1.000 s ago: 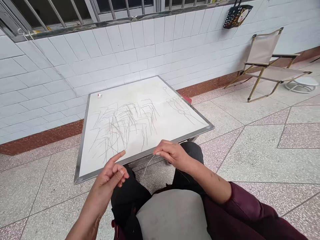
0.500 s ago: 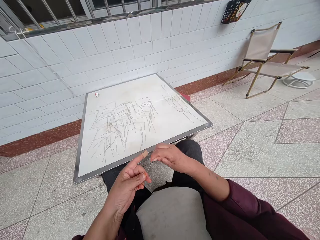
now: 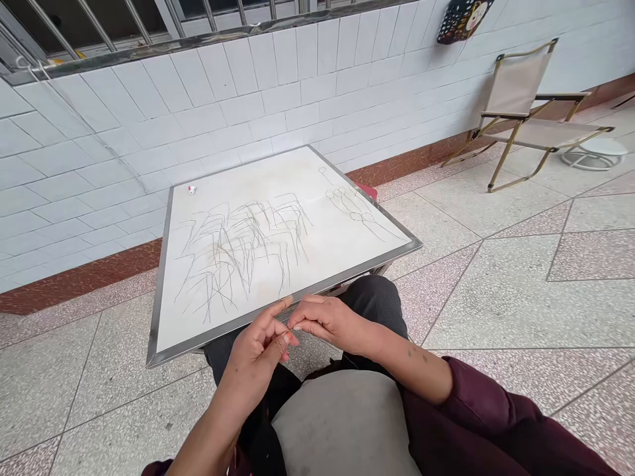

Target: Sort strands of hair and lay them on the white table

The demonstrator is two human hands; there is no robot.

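My left hand (image 3: 262, 344) is closed in a pinch, its thumb against the fingers, and the index finger, with a tan wrap at its tip, points toward the table edge. Right against it, my right hand (image 3: 325, 320) has its thumb and fingertips pressed together. Between the two sets of fingertips is a thin wire-like strand, mostly hidden by the fingers. Both hands are over my lap, just in front of the white table (image 3: 342, 258). Many bent thin dark strands (image 3: 253, 231) lie spread on the tabletop, and several looped strands (image 3: 342, 195) lie at its right.
A small white and red object (image 3: 192, 190) sits at the table's far left corner. A white tiled wall (image 3: 248, 112) stands behind the table. To the right are a folding chair (image 3: 520, 106) and a white round stool (image 3: 595, 152). A dark patterned basket (image 3: 464, 20) hangs on the wall.
My right hand has moved down and left to meet the left fingertips. The strand, visible stretched between the hands before, is now mostly covered by fingers.
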